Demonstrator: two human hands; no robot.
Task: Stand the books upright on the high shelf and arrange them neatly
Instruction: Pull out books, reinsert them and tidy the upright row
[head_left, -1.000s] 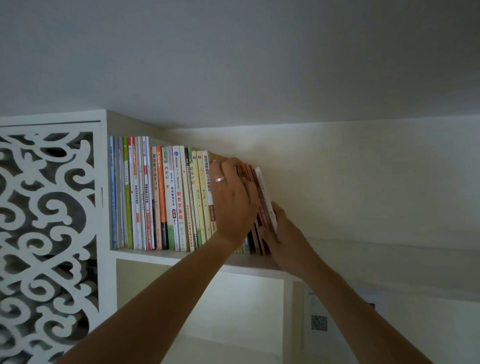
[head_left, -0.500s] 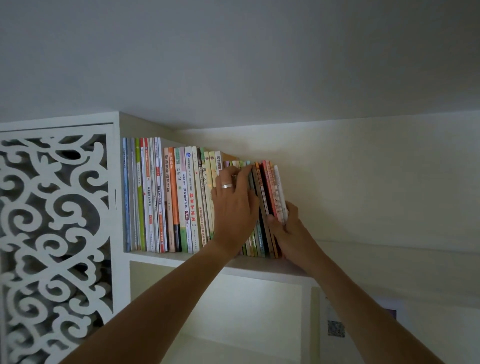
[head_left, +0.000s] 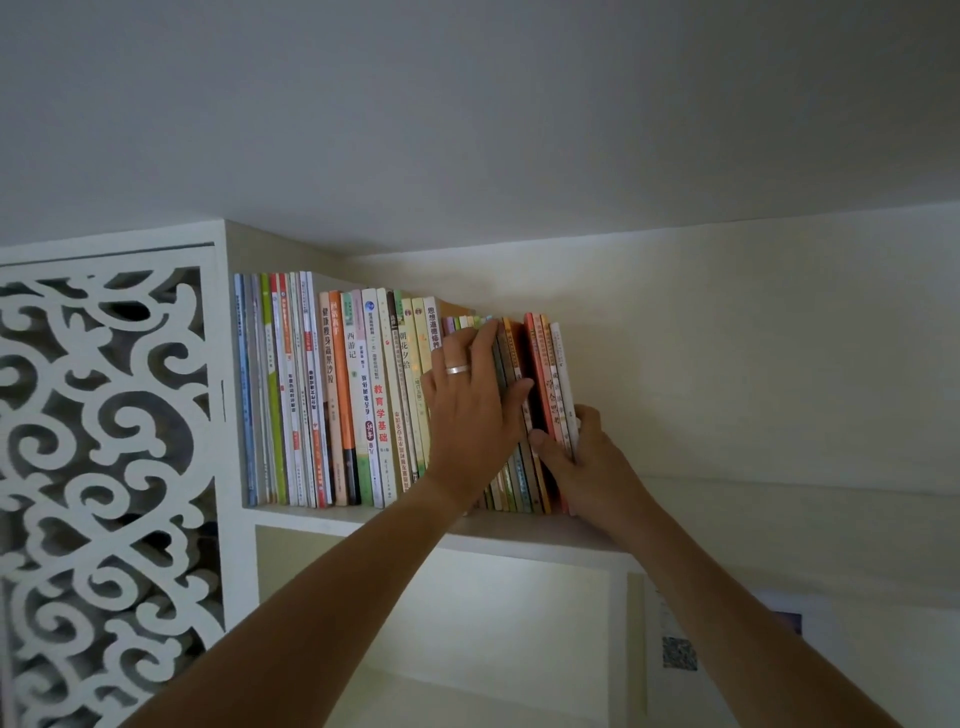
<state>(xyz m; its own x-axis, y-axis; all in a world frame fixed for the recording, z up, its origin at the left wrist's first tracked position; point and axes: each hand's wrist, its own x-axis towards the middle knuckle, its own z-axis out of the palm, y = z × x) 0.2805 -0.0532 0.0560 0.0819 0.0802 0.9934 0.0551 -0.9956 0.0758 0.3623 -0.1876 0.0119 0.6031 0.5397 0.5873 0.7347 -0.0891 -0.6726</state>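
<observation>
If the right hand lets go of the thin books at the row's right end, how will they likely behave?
The thin books lean slightly and nothing props them on the right, so they would probably tip that way. Their narrow spines suggest light, bendy paperbacks. The right hand grips them.

Bare forearms, silver ring (head_left: 457, 369) on left hand (head_left: 470, 410), 1 band

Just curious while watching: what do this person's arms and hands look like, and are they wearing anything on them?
Both forearms are bare, with no sleeves in view. The left hand wears a plain silver-coloured ring on one finger. The right hand shows no ring, watch or glove.
</observation>
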